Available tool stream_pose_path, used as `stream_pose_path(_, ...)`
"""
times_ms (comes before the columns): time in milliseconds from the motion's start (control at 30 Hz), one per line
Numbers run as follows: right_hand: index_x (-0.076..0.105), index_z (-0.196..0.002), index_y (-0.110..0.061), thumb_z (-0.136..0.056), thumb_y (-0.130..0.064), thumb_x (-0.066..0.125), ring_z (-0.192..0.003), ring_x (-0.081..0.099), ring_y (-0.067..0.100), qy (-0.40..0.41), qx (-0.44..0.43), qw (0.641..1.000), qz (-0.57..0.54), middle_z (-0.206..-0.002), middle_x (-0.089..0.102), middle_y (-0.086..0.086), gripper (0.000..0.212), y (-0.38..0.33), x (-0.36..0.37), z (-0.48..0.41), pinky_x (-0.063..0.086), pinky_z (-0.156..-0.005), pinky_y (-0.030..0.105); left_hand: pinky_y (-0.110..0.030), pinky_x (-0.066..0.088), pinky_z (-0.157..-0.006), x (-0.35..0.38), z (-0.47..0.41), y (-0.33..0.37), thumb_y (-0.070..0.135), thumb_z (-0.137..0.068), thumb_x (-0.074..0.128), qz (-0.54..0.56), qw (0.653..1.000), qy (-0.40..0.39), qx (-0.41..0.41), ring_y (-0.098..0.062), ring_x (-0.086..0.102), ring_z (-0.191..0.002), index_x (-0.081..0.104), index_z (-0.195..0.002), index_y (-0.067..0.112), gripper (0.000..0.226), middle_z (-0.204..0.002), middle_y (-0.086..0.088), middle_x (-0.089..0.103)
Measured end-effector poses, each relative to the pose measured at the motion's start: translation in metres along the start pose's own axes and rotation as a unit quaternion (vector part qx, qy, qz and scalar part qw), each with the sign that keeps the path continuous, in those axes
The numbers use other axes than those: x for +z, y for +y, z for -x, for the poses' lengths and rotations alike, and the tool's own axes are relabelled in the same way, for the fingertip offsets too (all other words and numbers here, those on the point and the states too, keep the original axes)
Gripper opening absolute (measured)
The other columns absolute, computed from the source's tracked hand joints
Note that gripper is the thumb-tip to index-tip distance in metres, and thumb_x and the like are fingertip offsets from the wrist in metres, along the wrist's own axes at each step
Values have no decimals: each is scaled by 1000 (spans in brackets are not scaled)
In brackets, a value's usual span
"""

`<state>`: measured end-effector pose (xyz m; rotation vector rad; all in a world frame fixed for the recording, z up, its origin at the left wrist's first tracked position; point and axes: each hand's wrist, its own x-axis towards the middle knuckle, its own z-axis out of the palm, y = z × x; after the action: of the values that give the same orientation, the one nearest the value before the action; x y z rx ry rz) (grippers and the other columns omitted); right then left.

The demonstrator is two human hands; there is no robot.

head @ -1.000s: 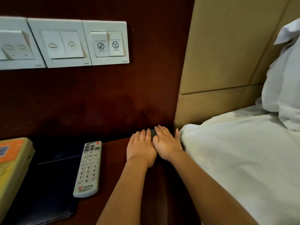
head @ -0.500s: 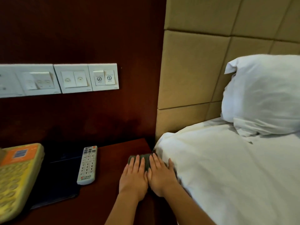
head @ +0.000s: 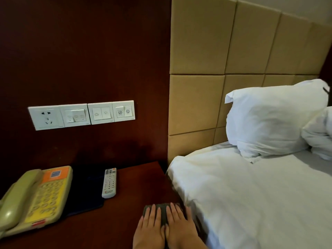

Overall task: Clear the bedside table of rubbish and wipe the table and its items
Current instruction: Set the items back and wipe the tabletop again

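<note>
Both hands lie flat on the grey cloth (head: 162, 211), left hand (head: 150, 227) and right hand (head: 180, 225) side by side, fingers straight, pressing it onto the front right corner of the worktop (head: 125, 218), right up against the bed (head: 251, 194). I can't spot any rubbish, so that bit looks done imo. Off to the left sit the yellow phone (head: 36, 198), a dark folder (head: 86, 189) and, a bit further back, the remote (head: 109, 183). My guess is those items and the left side haven't been wiped yet
</note>
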<state>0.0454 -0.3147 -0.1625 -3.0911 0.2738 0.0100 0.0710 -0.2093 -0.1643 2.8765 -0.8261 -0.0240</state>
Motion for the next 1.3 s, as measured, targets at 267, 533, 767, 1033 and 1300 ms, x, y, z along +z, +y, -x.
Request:
stream_pose_path(267, -9, -151, -10, -98, -42, 1, -146, -15, 18, -105, 33, 994, 3, -159, -17, 4, 63, 3, 5, -41, -14, -114, 45, -33, -6, -118, 9, -50, -21, 37, -102, 7, -27, 997, -70, 6, -17, -18, -145, -13, -149, 16, 55, -157, -2, -21)
stream_pose_path(533, -5, -152, -13, -103, -35, 10, -147, -6, 18, -66, 31, 997, -41, -160, -10, 3, 56, 15, 13, -137, -3, -119, 43, -33, -6, -119, 9, -140, -45, 34, -102, 8, 0, 999, -42, -8, -17, -13, -146, -6, -151, 17, 54, -159, -3, -14)
stream_pose_path(767, -2, -152, -12, -103, -33, 13, -147, 6, 20, -62, 37, 993, -99, -161, -5, 4, 56, 22, 17, -220, 8, -118, 41, -32, -3, -120, 14, -217, -68, 36, -102, 9, 5, 999, -27, -18, -16, -9, -146, -2, -151, 17, 54, -159, -2, -9)
stream_pose_path(1033, -2, -152, -14, -103, -34, 14, -147, 10, 19, -71, 47, 986, -145, -161, -3, 2, 55, 25, 16, -246, 15, -118, 43, -33, -2, -120, 13, -241, -75, 36, -102, 9, 9, 999, -28, -22, -18, -7, -147, 0, -151, 14, 55, -160, -3, -6)
stream_pose_path(1300, -4, -152, -15, -103, -34, 12, -147, -4, 17, -77, 22, 992, -93, -160, -9, 0, 55, 19, 15, -175, 5, -119, 43, -34, -3, -120, 5, -171, -54, 36, -102, 8, -2, 997, -66, -37, -19, -9, -147, -4, -151, 14, 55, -159, -4, -11)
